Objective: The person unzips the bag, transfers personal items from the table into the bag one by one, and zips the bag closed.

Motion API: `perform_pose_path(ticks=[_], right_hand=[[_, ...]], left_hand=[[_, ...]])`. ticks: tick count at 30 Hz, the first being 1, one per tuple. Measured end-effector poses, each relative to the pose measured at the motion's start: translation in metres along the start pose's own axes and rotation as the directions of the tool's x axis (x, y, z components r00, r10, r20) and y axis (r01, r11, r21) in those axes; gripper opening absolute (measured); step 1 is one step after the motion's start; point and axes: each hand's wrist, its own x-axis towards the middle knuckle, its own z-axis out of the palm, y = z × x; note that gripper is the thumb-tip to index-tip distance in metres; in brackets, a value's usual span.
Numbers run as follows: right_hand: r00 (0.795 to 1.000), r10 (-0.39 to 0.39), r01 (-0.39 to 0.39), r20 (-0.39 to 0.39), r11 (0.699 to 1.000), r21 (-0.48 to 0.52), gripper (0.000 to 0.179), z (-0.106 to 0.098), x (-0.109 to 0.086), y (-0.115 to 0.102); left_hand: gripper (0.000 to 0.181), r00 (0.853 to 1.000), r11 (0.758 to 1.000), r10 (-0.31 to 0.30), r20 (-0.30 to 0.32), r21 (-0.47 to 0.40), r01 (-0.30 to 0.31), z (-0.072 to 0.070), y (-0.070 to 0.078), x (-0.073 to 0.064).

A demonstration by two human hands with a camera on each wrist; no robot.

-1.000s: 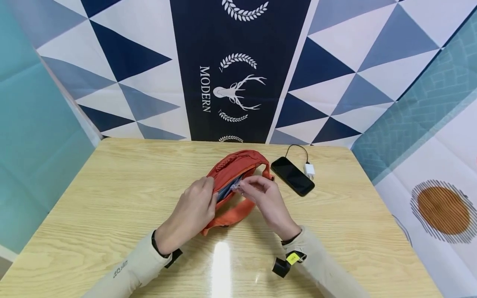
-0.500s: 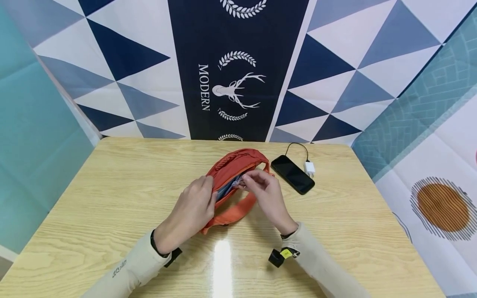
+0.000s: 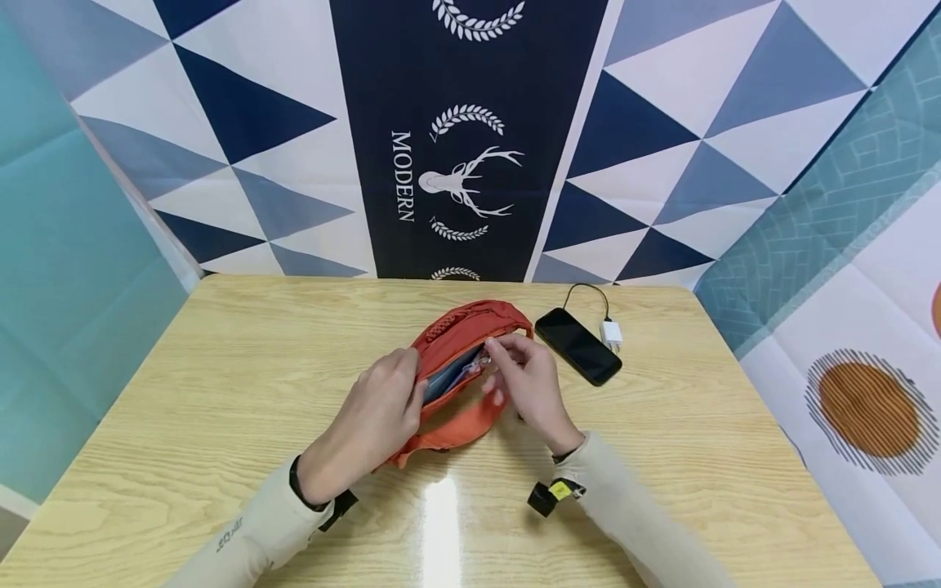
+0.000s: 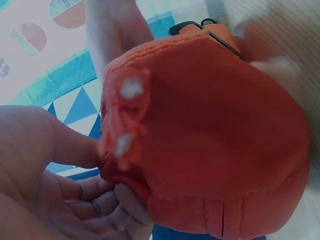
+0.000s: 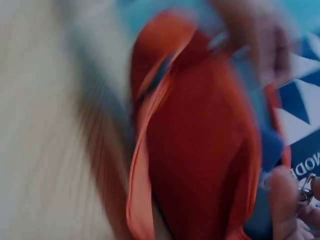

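A red-orange waist bag (image 3: 470, 325) stands on the table with its zipped mouth open, showing a blue lining (image 3: 444, 380). My left hand (image 3: 378, 396) grips the bag's near-left end; in the left wrist view, thumb and fingers (image 4: 132, 205) pinch its edge by the zipper end. At the far-right part of the mouth, my right hand (image 3: 535, 388) pinches a small shiny, wire-like metal piece (image 5: 305, 192) between thumb and fingers. What kind of piece it is, I cannot tell. Something deep blue (image 5: 271, 150) shows inside the mouth. The orange strap (image 3: 463, 426) loops on the near side.
Right of the bag lies a black phone (image 3: 578, 347). Beside it are a white charger plug (image 3: 610, 332) and a thin black cable (image 3: 591, 286) curving behind the phone. A patterned cloth (image 3: 456, 139) hangs at the table's back edge.
My right hand has shifted slightly right with the small shiny piece, towards the bag's far-right end. The mouth gapes wider, showing more lining. My left hand keeps its grip.
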Motion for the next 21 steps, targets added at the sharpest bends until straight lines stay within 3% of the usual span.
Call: perform_pose_path(ticks=[2,4,9,12,16,18,21], right_hand=[[0.993,-0.104,0.096,-0.048,0.984,-0.149,0.029,0.001,0.0,0.004],[0.974,-0.209,0.183,-0.088,0.953,-0.24,0.024,0.002,0.0,0.004],[0.92,-0.388,0.353,-0.063,0.886,-0.299,0.013,-0.002,0.0,0.002],[0.922,-0.388,0.373,0.011,0.88,-0.295,0.012,-0.007,0.0,0.002],[0.932,-0.346,0.361,0.109,0.854,-0.376,0.015,-0.012,0.001,0.005],[0.924,-0.347,0.381,0.161,0.807,-0.451,0.018,-0.015,0.002,0.007],[0.899,-0.365,0.438,0.244,0.713,-0.548,0.022,-0.019,0.005,0.007]], left_hand=[[0.025,1.0,1.0,0.006,-0.002,0.001,-0.006,0.0,0.0,-0.001],[0.026,1.0,1.0,0.009,-0.004,0.004,-0.009,0.0,0.0,-0.001],[0.028,1.0,1.0,0.007,-0.011,-0.001,-0.007,0.0,-0.001,0.0],[0.028,1.0,1.0,0.008,-0.017,-0.006,-0.008,0.0,-0.002,0.001],[0.026,1.0,1.0,0.012,-0.016,-0.007,-0.012,0.001,-0.002,0.0],[0.025,1.0,1.0,0.01,-0.016,-0.007,-0.01,0.001,-0.002,0.0],[0.025,1.0,1.0,0.001,-0.02,-0.005,-0.001,0.001,-0.002,-0.001]])
